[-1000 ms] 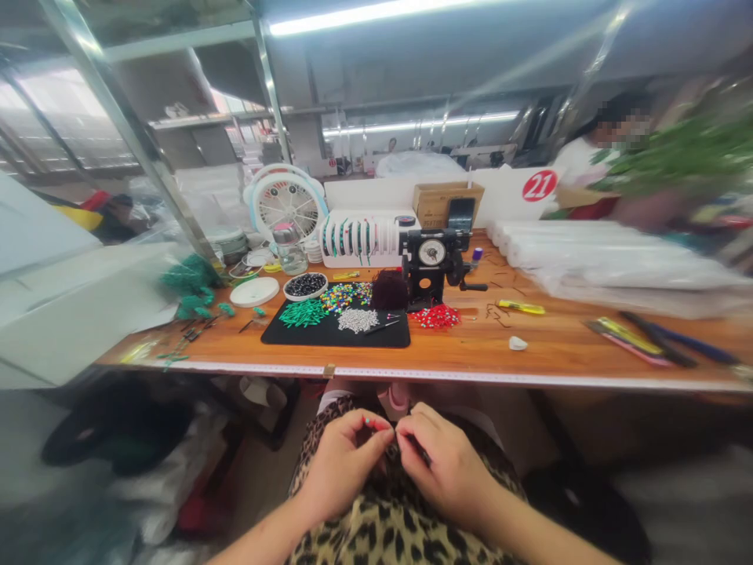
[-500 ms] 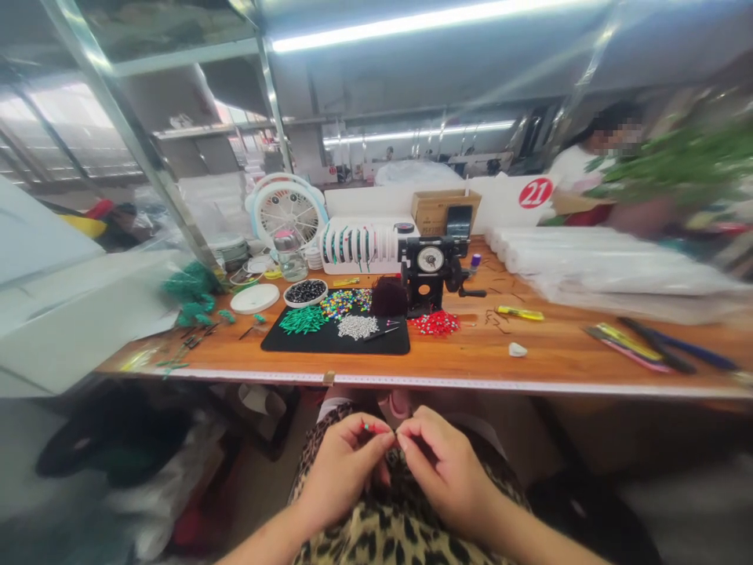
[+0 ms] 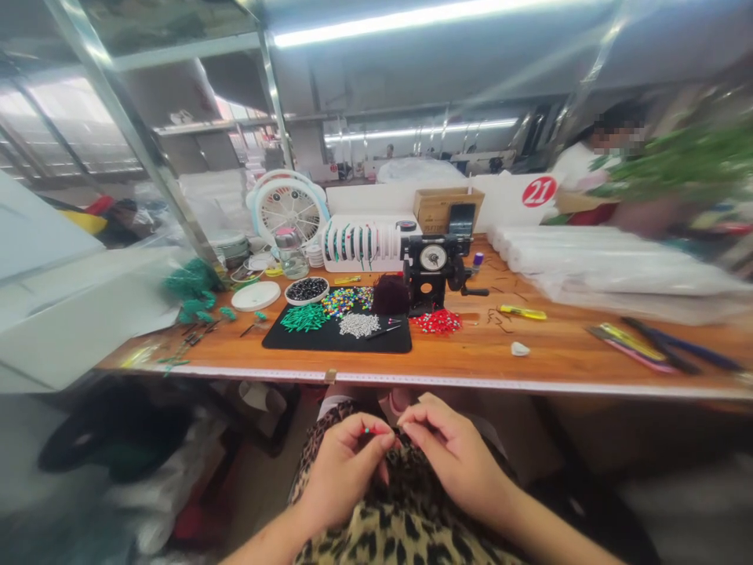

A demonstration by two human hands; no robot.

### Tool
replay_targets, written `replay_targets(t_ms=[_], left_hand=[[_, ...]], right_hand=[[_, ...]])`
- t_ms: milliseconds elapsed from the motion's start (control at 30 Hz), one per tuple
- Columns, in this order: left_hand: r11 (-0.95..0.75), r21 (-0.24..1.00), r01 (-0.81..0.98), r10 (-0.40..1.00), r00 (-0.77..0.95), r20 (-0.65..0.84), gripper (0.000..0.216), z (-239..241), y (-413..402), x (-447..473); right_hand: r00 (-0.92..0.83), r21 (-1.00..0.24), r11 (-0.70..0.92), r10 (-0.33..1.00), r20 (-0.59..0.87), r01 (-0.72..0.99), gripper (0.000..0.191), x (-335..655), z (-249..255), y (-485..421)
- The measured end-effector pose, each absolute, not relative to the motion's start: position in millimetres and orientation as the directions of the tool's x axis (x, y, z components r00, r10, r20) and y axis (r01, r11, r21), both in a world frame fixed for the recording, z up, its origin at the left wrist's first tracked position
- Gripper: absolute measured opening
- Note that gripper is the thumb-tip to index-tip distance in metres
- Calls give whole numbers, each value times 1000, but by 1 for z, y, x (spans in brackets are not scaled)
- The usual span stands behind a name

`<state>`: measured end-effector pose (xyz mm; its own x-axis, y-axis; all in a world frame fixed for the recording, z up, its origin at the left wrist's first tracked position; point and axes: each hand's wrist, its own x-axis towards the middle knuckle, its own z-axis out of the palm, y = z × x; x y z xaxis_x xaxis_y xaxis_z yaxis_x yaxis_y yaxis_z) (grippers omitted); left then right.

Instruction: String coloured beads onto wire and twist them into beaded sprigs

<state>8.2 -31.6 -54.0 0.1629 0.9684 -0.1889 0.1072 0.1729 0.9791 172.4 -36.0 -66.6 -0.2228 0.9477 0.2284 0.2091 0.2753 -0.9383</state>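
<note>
Over my lap, in front of the table edge, my left hand (image 3: pixel 347 467) is closed in a pinch. A small red-and-green beaded piece (image 3: pixel 367 430) shows between its fingers; the rest of the piece is hidden. My right hand (image 3: pixel 450 443) sits just beside it, thumb and forefinger pressed together, fingertips a small gap from the left ones. Whatever it pinches is too small to make out. On the table beyond, a black mat (image 3: pixel 335 342) bears green tube-like pieces (image 3: pixel 304 318), silvery-white beads (image 3: pixel 359 325) and multicoloured beads (image 3: pixel 340 301).
Red pieces (image 3: pixel 438 322) lie beside the mat, below a black hand-cranked machine (image 3: pixel 434 271). Behind stand a white spool rack (image 3: pixel 368 243), a fan (image 3: pixel 289 210) and a jar (image 3: pixel 292 255). Pliers (image 3: pixel 676 345) and plastic-wrapped rolls (image 3: pixel 605 267) lie at right. Another person sits far right.
My right hand has moved slightly up and away from my left, so a small gap now parts their fingertips. My left hand stays nearly still, with the beaded piece in it.
</note>
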Motion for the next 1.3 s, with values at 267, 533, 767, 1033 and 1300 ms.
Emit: replay_targets(t_ms=[267,533,767,1033,1300], left_hand=[[68,971,230,981,163,-107,17,-56,-34,6],[38,961,273,980,177,-89,15,-56,-33,7],[-11,964,264,981,189,-40,13,-55,-34,6],[-24,961,274,981,192,-30,15,-56,-33,5],[-36,964,262,977,213,-22,16,-60,-33,5]], right_hand=[[-271,-915,311,932,241,256,13,169,-70,-38],[-261,-916,303,937,235,264,15,166,-72,-39],[-233,-913,310,939,251,266,16,165,-72,-40],[-222,-914,311,941,257,262,17,165,-70,-40],[-215,-896,359,926,309,261,17,163,-74,-41]])
